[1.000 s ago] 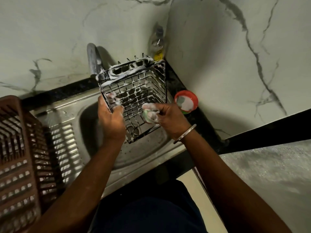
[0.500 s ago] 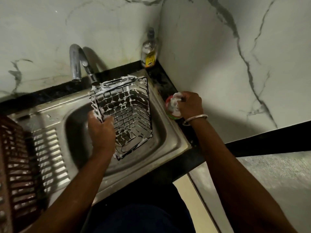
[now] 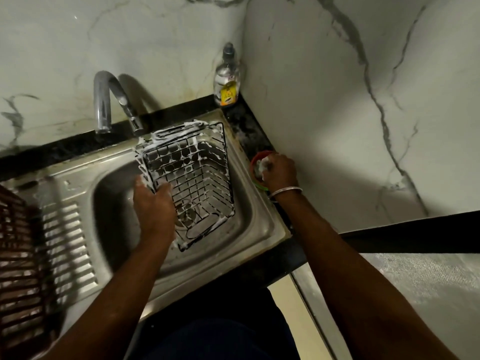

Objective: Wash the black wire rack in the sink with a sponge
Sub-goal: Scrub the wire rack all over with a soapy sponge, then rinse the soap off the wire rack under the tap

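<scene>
As left grip (image 3: 153,206) holds its left edge, foamy rack (image 3: 200,175) extends rightward

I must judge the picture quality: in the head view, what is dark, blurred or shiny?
Head view: dim light; the faucet throws a shadow on the wall; glare stripes on the ribbed side of the sink; the brown crate at the left edge is blurred; the wire rack is fairly sharp.

I have one view only: the head camera looks down and forward, close over the sink (image 3: 259,216), facing the marble wall corner (image 3: 245,61).
</scene>
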